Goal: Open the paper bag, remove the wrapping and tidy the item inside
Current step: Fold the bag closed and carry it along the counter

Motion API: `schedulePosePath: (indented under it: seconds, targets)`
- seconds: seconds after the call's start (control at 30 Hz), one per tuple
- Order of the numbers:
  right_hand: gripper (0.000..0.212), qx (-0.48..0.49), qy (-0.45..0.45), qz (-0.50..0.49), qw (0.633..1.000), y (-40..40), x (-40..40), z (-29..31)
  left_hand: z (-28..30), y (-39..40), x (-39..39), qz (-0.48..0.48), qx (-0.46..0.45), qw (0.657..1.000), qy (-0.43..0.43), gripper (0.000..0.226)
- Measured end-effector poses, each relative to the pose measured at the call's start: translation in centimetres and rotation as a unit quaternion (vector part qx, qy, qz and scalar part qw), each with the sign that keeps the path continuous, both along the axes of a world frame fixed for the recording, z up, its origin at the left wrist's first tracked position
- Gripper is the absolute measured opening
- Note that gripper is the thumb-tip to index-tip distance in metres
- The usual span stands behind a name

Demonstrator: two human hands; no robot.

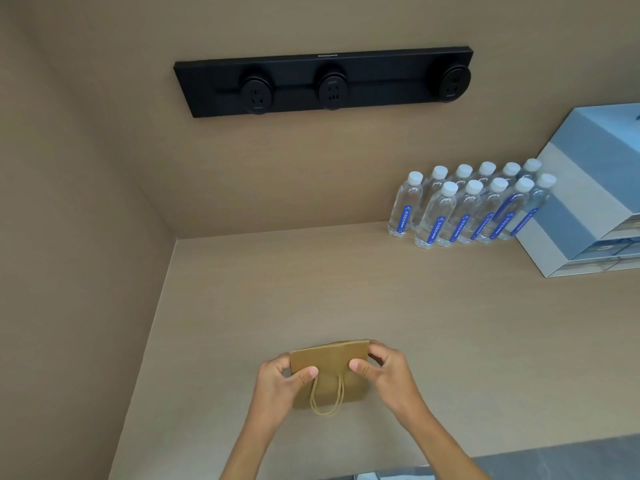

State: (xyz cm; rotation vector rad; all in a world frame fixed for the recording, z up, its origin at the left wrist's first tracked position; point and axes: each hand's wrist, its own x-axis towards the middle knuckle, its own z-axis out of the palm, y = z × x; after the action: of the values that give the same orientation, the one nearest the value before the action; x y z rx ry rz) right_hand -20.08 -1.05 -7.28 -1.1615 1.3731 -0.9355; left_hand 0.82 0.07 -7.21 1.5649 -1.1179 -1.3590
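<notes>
Counter (346, 289): flat tan surface, faint matte grain, same finish running up the back wall and left side wall. Dark grey strip at the bottom right edge.

Stacked boxes (588, 202), far right on the counter: rectangular, smooth card, blue-and-white panels, partly cut off by the frame.

Socket rail (323, 81) on the back wall: long black matte bar, three round socket modules on it, small lettering on top too small to be sure of.

Water bottles (471, 206): clear plastic, white screw caps, blue vertical labels, packed in two rows just beside the boxes, touching each other.

Paper bag (329, 374): small, brown kraft paper, flat rectangle, near the front edge of the counter, centre of view, well apart from the bottles. Can't tell if its lower edge rests on the counter or is held just off it. Twisted paper-cord handle (327, 398) hangs as a U-loop over the near face. Mouth looks closed; contents not visible.

Left hand (280, 382): grips the bag's left edge, thumb (306, 373) pressed flat on the near face, remaining fingers curled round behind. Pinch is tight on the paper.

Right hand (388, 370): mirrors it on the right edge, thumb (360, 366) on the near face, fingers (379, 349) hooked over the top right corner. Also closed on the paper.

Both forearms bare, entering from the bottom.
</notes>
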Motion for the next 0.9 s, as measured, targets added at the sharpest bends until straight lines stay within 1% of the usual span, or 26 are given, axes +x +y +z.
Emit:
schedulePosePath:
  seconds: [0.07,0.17,0.37,0.43,0.53,0.7,0.9]
  targets:
    - [0.018,0.002,0.0,-0.014,1.0,0.1,0.1,-0.1,0.0,-0.1,-0.1,0.002,-0.005,1.0,0.001,0.011]
    - [0.023,0.008,-0.024,-0.06,0.998,0.0,0.4,-0.4,0.0,0.0,-0.3,0.006,-0.016,1.0,0.009,0.012]
    - [0.022,0.011,-0.052,-0.125,0.991,1.4,1.2,0.1,1.0,0.4,-0.3,-0.006,-0.034,0.999,0.039,0.02]
    - [0.023,0.004,-0.053,-0.143,0.988,2.1,0.7,1.0,1.6,0.3,-0.6,-0.028,-0.037,0.998,0.047,0.023]
    - [0.022,-0.011,-0.061,-0.195,0.979,4.0,-1.0,2.7,2.8,-0.1,-2.1,-0.087,-0.044,0.993,0.06,0.027]
    - [0.022,-0.032,-0.066,-0.315,0.946,8.8,-6.4,5.3,4.8,0.0,-8.7,-0.187,-0.057,0.978,0.077,0.024]
    - [0.029,-0.074,-0.049,-0.435,0.896,16.4,-15.5,7.6,7.3,2.6,-20.7,-0.313,-0.08,0.942,0.085,0.028]
